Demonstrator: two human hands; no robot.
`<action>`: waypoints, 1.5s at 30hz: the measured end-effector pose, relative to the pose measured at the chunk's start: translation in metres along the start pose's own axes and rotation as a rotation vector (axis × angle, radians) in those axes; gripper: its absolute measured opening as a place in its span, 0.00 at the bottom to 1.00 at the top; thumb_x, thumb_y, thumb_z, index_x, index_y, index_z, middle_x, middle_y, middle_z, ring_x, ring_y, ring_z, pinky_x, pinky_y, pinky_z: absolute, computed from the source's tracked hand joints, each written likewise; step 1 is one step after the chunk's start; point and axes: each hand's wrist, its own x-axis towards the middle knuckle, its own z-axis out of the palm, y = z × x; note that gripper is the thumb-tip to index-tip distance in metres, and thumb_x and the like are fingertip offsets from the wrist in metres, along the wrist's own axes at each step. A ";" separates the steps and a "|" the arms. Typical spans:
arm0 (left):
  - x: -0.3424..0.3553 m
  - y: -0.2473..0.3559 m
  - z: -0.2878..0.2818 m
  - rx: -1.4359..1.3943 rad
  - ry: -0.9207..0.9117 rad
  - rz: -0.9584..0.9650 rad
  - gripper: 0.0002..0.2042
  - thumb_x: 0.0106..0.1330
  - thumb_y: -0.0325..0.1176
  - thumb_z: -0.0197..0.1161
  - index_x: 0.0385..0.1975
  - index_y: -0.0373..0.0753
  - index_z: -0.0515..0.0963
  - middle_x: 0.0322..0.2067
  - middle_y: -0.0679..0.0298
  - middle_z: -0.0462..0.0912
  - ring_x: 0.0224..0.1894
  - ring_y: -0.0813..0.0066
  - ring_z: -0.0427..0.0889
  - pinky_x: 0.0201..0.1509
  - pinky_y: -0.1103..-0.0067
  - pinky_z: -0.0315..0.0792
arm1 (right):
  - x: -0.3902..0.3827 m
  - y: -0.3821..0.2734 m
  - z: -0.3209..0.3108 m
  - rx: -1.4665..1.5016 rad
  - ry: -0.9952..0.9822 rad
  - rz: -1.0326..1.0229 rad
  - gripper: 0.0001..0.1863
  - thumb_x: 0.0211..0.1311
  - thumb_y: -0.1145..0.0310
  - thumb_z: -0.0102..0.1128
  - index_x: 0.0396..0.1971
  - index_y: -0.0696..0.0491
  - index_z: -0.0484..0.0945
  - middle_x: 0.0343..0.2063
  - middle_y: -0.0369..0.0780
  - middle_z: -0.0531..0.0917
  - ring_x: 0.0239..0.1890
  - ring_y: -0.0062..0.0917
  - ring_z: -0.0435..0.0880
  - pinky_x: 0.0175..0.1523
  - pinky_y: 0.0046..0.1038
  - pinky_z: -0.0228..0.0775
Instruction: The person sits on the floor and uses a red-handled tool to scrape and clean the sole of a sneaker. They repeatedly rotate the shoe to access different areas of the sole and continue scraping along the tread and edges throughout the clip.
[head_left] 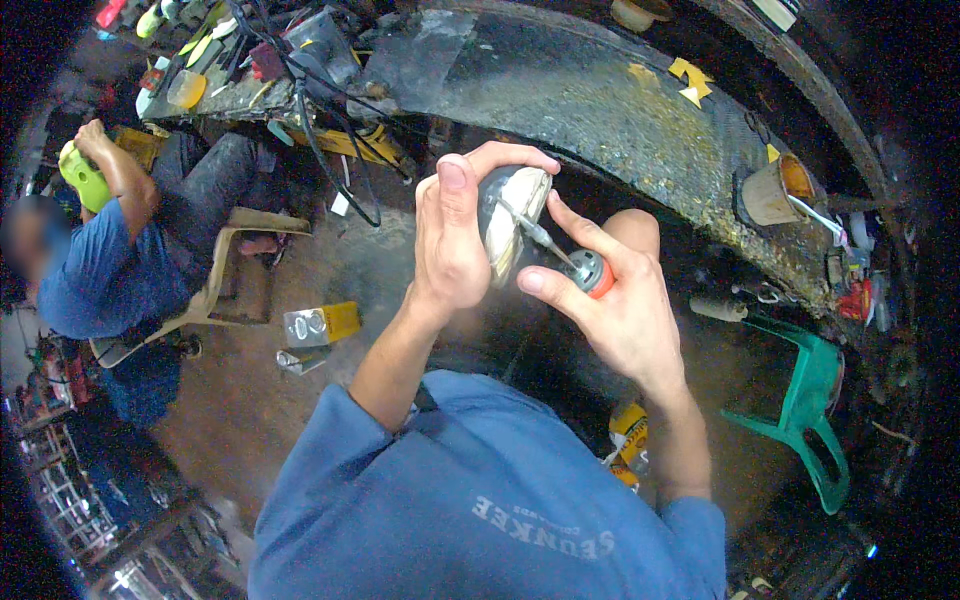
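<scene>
My left hand (452, 235) grips a round dark part with a pale cream rim (515, 215), held up in front of my chest. My right hand (610, 300) holds a screwdriver with an orange-and-grey handle (592, 273). Its metal shaft (528, 228) runs up and left, with the tip resting on the pale face of the part. Both hands are close together, just in front of the curved edge of a worn, dirty workbench (620, 110).
Another person in a blue shirt (100, 280) sits on a plastic chair at the left, holding a green tool (82, 175). A metal box with a yellow side (320, 325) lies on the floor. A green plastic chair (815, 410) stands at the right. Tools and cables clutter the bench's far left end.
</scene>
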 end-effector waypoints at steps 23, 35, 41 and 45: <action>0.004 -0.006 0.022 0.172 -0.070 0.102 0.52 0.85 0.75 0.21 0.48 0.34 0.89 0.35 0.56 0.89 0.37 0.66 0.88 0.45 0.71 0.78 | -0.018 0.026 -0.007 -0.044 -0.009 -0.005 0.45 0.65 0.42 0.82 0.79 0.45 0.79 0.40 0.46 0.95 0.45 0.29 0.94 0.57 0.35 0.83; 0.004 -0.010 0.017 0.041 0.115 -0.007 0.61 0.75 0.84 0.13 0.50 0.34 0.88 0.42 0.60 0.90 0.44 0.72 0.86 0.52 0.74 0.77 | -0.012 0.027 0.023 0.232 0.005 0.006 0.40 0.70 0.57 0.81 0.80 0.46 0.77 0.52 0.38 0.94 0.51 0.16 0.86 0.64 0.27 0.78; 0.000 -0.009 0.011 0.045 0.102 -0.020 0.60 0.75 0.84 0.14 0.51 0.34 0.86 0.44 0.60 0.90 0.45 0.72 0.86 0.53 0.74 0.78 | -0.016 0.024 0.023 0.144 -0.053 0.074 0.40 0.71 0.57 0.81 0.80 0.46 0.77 0.52 0.38 0.94 0.52 0.16 0.86 0.65 0.27 0.77; 0.000 -0.010 0.015 -0.119 0.130 -0.085 0.58 0.76 0.83 0.15 0.52 0.35 0.86 0.46 0.59 0.89 0.45 0.70 0.85 0.55 0.73 0.78 | -0.013 0.031 0.030 0.202 0.001 0.010 0.40 0.71 0.57 0.81 0.80 0.47 0.77 0.51 0.38 0.95 0.51 0.18 0.87 0.66 0.27 0.77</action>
